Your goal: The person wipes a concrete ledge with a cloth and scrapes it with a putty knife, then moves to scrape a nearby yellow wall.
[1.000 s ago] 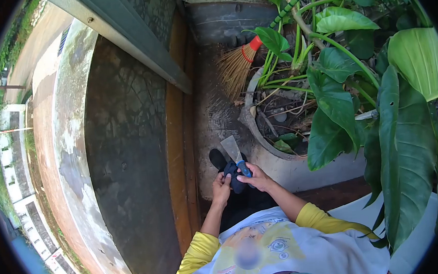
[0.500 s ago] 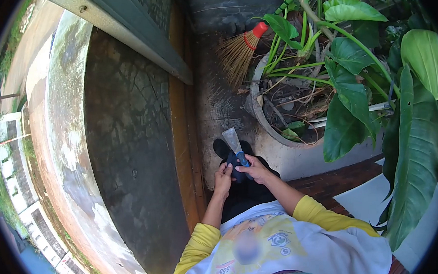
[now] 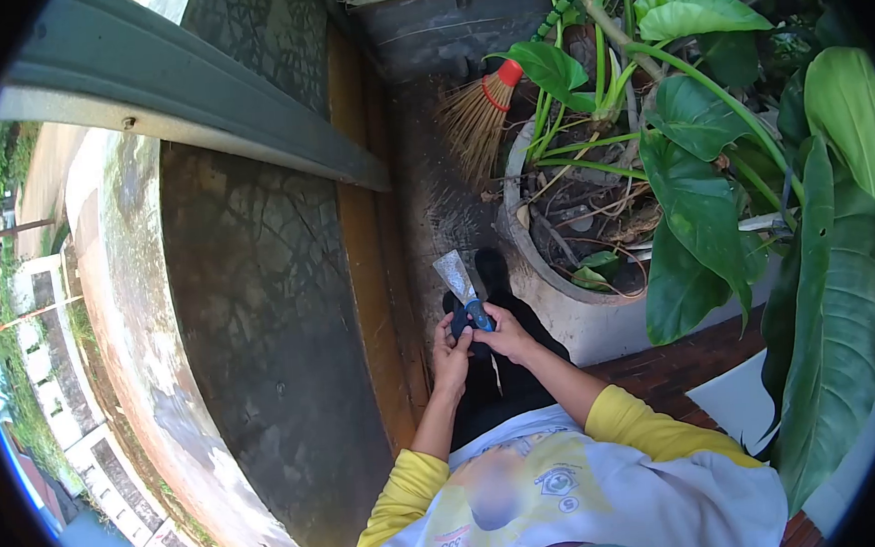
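A putty knife (image 3: 455, 277) with a flat metal blade and a blue-and-black handle points away from my body, blade outward. My right hand (image 3: 505, 333) is wrapped round its handle. Close beside that handle, my left hand (image 3: 451, 355) has its fingers curled in a pinch; what they grip, if anything, I cannot make out. A thin pale strip (image 3: 497, 375) shows just below my right hand against the dark trousers. My dark shoes (image 3: 492, 267) are on the floor beyond and beside the blade.
A round concrete planter (image 3: 523, 230) with large-leaved plants (image 3: 692, 178) stands to the right. A stick broom (image 3: 478, 121) with a red collar leans by it. At left are a wooden edge (image 3: 369, 308), a dark stone surface (image 3: 261, 334) and a grey metal post (image 3: 205, 77).
My left hand has come closer to the putty knife's handle. The knife has shifted slightly left in view and tilts a little more. One shoe has moved forward on the right, and the view has shifted.
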